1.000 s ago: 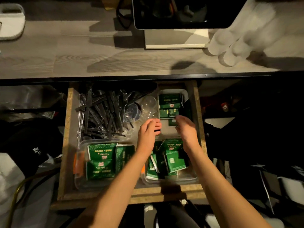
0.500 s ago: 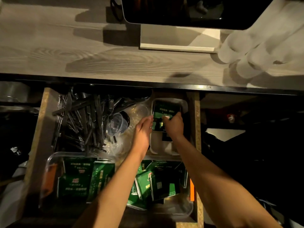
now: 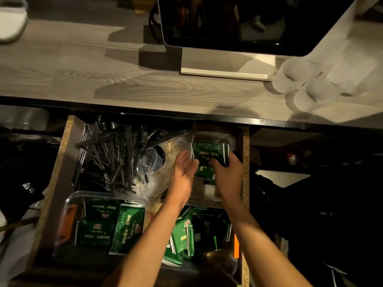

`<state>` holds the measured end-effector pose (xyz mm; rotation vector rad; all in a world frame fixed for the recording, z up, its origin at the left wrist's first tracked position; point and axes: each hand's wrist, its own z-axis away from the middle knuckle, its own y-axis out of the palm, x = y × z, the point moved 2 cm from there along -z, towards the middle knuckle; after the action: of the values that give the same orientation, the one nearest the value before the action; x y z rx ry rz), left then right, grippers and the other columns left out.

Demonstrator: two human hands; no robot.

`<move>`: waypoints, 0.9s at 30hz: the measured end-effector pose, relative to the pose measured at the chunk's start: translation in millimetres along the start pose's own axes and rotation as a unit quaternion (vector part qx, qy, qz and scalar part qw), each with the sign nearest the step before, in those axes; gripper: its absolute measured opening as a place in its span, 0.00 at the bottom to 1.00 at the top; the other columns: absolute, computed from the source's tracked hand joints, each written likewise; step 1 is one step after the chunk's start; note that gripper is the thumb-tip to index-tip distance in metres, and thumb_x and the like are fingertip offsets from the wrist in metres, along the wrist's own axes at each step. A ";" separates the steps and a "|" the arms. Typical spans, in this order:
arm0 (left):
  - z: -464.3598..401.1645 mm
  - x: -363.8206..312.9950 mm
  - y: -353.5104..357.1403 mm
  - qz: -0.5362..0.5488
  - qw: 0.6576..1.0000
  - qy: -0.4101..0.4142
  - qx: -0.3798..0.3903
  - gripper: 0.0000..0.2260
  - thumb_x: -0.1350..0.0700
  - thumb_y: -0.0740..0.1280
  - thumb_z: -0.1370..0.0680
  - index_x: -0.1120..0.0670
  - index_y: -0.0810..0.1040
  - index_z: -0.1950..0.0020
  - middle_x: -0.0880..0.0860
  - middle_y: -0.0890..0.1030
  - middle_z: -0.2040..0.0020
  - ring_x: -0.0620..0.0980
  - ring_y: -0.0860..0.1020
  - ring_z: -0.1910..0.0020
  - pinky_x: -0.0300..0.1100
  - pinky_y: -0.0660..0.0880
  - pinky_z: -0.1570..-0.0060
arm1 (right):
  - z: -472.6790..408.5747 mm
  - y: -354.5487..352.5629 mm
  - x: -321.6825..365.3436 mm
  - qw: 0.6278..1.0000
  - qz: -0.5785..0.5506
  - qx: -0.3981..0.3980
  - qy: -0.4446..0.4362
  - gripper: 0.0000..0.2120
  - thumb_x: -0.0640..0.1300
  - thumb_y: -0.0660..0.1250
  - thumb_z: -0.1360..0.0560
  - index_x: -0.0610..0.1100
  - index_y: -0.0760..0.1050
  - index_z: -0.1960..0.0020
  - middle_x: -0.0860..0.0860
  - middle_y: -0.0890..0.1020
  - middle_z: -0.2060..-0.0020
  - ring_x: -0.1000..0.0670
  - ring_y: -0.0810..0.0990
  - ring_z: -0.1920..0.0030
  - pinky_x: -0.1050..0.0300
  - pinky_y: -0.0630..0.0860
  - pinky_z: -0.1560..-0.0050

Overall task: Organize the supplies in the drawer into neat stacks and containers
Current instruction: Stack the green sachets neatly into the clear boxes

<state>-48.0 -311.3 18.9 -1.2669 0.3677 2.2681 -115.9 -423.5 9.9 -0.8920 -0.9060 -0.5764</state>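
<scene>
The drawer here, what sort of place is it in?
Probably a takeaway or café counter: a drawer of black plastic cutlery and green sachets, stacked cups, a counter screen.

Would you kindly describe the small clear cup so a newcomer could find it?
Look in the open drawer under the wooden counter. The small clear cup lies right of the black plastic cutlery. It alone is round and see-through among dark utensils and green packets.
</scene>
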 end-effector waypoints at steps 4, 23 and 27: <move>1.7 -11.9 -1.7 -0.015 0.999 0.039 0.024 0.19 0.57 0.68 0.20 0.51 0.72 0.30 0.54 0.76 0.32 0.51 0.74 0.32 0.47 0.72 0.32 | 9.5 -27.9 16.7 0.991 -0.027 0.132 -0.013 0.14 0.32 0.73 0.29 0.41 0.82 0.45 0.48 0.86 0.56 0.52 0.85 0.56 0.60 0.81 0.56; 13.7 -3.9 -47.7 0.262 0.932 -0.238 0.078 0.12 0.66 0.60 0.22 0.63 0.84 0.52 0.62 0.85 0.55 0.58 0.85 0.57 0.53 0.81 0.52 | -18.8 34.9 -64.1 0.978 0.057 0.053 0.196 0.30 0.42 0.73 0.26 0.37 0.68 0.28 0.42 0.79 0.37 0.41 0.77 0.36 0.47 0.74 0.36; 6.3 -1.6 -59.1 0.306 0.929 -0.197 0.065 0.11 0.59 0.66 0.26 0.59 0.80 0.45 0.60 0.85 0.55 0.57 0.84 0.58 0.54 0.78 0.47 | -34.5 54.0 -68.5 0.977 0.061 0.070 0.190 0.23 0.42 0.73 0.26 0.37 0.73 0.34 0.43 0.82 0.44 0.43 0.80 0.43 0.53 0.76 0.46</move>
<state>-19.0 -259.8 24.4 -0.6460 0.8361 2.8752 -95.8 -420.3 -81.7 -0.6752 -0.5334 -0.5461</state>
